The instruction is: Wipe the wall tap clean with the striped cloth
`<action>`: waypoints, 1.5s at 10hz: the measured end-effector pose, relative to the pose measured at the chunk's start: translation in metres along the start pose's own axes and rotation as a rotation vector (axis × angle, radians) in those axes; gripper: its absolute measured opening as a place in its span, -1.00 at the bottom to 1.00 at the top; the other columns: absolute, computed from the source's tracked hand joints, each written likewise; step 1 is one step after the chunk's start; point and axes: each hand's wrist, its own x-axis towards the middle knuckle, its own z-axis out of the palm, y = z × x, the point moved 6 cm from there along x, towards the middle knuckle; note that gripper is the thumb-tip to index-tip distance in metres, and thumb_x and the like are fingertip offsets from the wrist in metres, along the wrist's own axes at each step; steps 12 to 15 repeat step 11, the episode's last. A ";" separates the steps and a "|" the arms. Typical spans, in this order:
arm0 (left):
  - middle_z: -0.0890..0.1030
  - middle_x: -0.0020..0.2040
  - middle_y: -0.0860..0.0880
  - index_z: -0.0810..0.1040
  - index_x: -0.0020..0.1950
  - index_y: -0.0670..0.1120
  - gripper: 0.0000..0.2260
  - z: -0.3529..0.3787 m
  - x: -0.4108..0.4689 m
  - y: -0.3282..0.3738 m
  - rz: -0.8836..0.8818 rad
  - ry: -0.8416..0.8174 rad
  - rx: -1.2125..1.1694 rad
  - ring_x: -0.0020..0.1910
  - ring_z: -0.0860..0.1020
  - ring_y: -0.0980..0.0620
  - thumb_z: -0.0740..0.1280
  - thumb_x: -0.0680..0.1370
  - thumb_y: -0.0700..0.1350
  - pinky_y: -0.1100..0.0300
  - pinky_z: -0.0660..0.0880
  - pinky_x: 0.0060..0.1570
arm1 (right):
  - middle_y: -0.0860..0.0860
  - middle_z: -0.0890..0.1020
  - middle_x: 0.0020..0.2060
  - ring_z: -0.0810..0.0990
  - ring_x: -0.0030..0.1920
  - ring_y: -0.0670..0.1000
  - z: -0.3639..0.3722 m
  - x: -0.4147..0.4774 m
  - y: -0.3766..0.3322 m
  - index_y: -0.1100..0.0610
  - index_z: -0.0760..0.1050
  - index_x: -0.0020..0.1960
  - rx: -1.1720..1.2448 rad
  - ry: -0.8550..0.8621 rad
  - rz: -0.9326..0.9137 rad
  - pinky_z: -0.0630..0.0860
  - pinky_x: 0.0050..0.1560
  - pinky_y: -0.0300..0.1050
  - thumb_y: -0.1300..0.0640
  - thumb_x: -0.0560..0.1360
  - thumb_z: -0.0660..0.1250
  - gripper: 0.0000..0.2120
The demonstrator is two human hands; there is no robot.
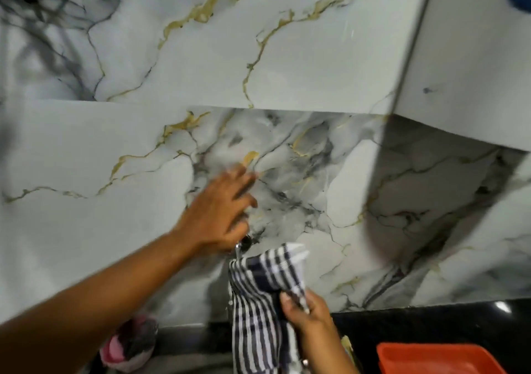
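Observation:
A chrome wall tap [243, 245] sticks out of the marble-patterned wall; only a small shiny part shows between my hands. My left hand [218, 215] lies over the tap's upper part with the fingers spread against the wall; whether it grips the tap is hidden. The striped cloth [258, 302], white with dark blue stripes, hangs draped over the tap's lower part. My right hand [309, 313] pinches the cloth at its right side, just below and right of the tap.
The white, grey and gold marble wall [287, 172] fills the view. A black counter [431, 325] runs below. An orange-red tray [436, 358] sits at the bottom right. A pink and grey rag [129, 342] lies at the bottom left.

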 end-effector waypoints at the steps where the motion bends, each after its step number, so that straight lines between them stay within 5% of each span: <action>1: 0.73 0.13 -0.03 0.73 0.00 -0.03 -0.49 0.039 -0.040 0.051 -0.594 -0.097 -1.072 0.21 0.63 -0.02 0.13 0.57 0.30 -0.09 0.56 0.20 | 0.02 0.76 -0.34 0.71 -0.43 -0.06 -0.049 -0.013 0.000 0.17 0.66 -0.14 0.322 0.008 0.024 0.60 -0.48 -0.35 0.21 0.44 0.35 -0.90; 2: 0.76 0.03 -0.12 0.66 0.15 -0.12 -0.47 0.096 -0.074 0.129 -0.978 -0.371 -1.623 0.04 0.70 -0.14 0.16 0.51 0.26 0.04 0.60 -0.10 | 0.16 0.75 -0.05 0.74 -0.13 0.09 -0.104 -0.036 0.023 0.15 0.59 0.12 0.463 0.038 0.096 0.66 -0.38 -0.27 0.14 0.47 0.34 -0.75; 3: 0.78 -0.10 -0.04 0.59 0.18 -0.13 -0.81 0.141 -0.094 0.213 -1.062 -0.597 -1.640 -0.20 0.73 -0.01 0.37 0.56 -0.21 0.16 0.63 -0.32 | 0.33 0.52 0.28 0.64 0.04 0.18 -0.169 -0.061 0.084 0.32 0.45 0.31 0.524 0.187 0.293 0.67 -0.22 -0.29 0.17 0.59 0.24 -0.65; 4: 0.74 0.10 -0.17 0.58 0.21 -0.14 -0.74 0.189 -0.099 0.294 -1.170 -0.763 -1.631 -0.10 0.70 -0.07 0.39 0.54 -0.30 0.18 0.61 -0.32 | 0.31 0.57 0.25 0.57 0.24 0.28 -0.223 -0.087 0.142 0.26 0.50 0.29 0.557 0.177 0.486 0.38 0.40 0.20 0.01 0.59 0.22 -0.59; 6: 0.64 0.20 -0.25 0.54 0.24 -0.17 -0.74 0.284 -0.073 0.404 -1.456 -0.716 -1.576 0.13 0.62 -0.23 0.26 0.58 -0.34 -0.10 0.58 0.12 | 0.27 0.73 -0.05 0.71 -0.04 0.27 -0.364 -0.079 0.222 0.27 0.63 0.07 0.168 0.389 0.622 0.62 0.10 0.18 0.18 0.52 0.31 -0.77; 7: 0.62 0.14 -0.36 0.52 0.29 -0.31 -0.70 0.327 -0.060 0.425 -1.516 -0.647 -1.488 0.05 0.61 -0.23 0.20 0.58 -0.36 -0.07 0.56 0.10 | 0.26 0.74 -0.16 0.70 -0.17 0.24 -0.397 -0.069 0.259 0.30 0.65 -0.06 0.115 0.429 0.715 0.62 -0.06 0.07 0.25 0.46 0.35 -0.86; 8: 0.62 0.01 -0.24 0.54 0.25 -0.32 -0.73 0.345 -0.051 0.435 -1.523 -0.717 -1.508 0.05 0.58 -0.16 0.20 0.61 -0.26 0.05 0.53 0.11 | 0.21 0.64 -0.37 0.60 -0.36 0.12 -0.409 -0.062 0.280 0.28 0.60 -0.17 0.107 0.495 0.722 0.51 -0.26 -0.12 0.29 0.46 0.33 -0.90; 9: 0.65 -0.19 -0.21 0.58 -0.10 -0.22 -0.81 0.343 -0.046 0.443 -1.492 -0.796 -1.604 -0.20 0.60 -0.17 0.18 0.55 -0.24 0.10 0.56 -0.09 | 0.16 0.62 -0.36 0.58 -0.38 0.12 -0.409 -0.068 0.287 0.23 0.59 -0.20 0.243 0.519 0.780 0.54 -0.32 -0.16 0.26 0.47 0.24 -0.83; 10: 0.70 -0.30 -0.15 0.58 -0.11 -0.23 -0.81 0.323 -0.046 0.442 -1.429 -0.774 -1.696 -0.38 0.64 -0.06 0.19 0.57 -0.25 0.22 0.58 -0.35 | 0.17 0.58 -0.37 0.51 -0.41 0.10 -0.425 -0.078 0.276 0.23 0.55 -0.28 0.205 0.738 0.679 0.51 -0.37 -0.17 0.30 0.45 0.21 -0.81; 11: 0.74 -0.34 -0.09 0.58 -0.16 -0.12 -0.82 0.280 -0.050 0.414 -1.365 -0.577 -1.685 -0.47 0.64 0.15 0.24 0.57 -0.28 0.36 0.55 -0.46 | 0.23 0.59 -0.08 0.57 -0.10 0.14 -0.425 -0.099 0.241 0.31 0.50 0.14 0.062 0.982 0.527 0.61 -0.04 -0.06 0.31 0.46 0.25 -0.74; 15: 0.74 -0.34 -0.09 0.58 -0.16 -0.12 -0.82 0.280 -0.050 0.414 -1.365 -0.577 -1.685 -0.47 0.64 0.15 0.24 0.57 -0.28 0.36 0.55 -0.46 | 0.23 0.59 -0.08 0.57 -0.10 0.14 -0.425 -0.099 0.241 0.31 0.50 0.14 0.062 0.982 0.527 0.61 -0.04 -0.06 0.31 0.46 0.25 -0.74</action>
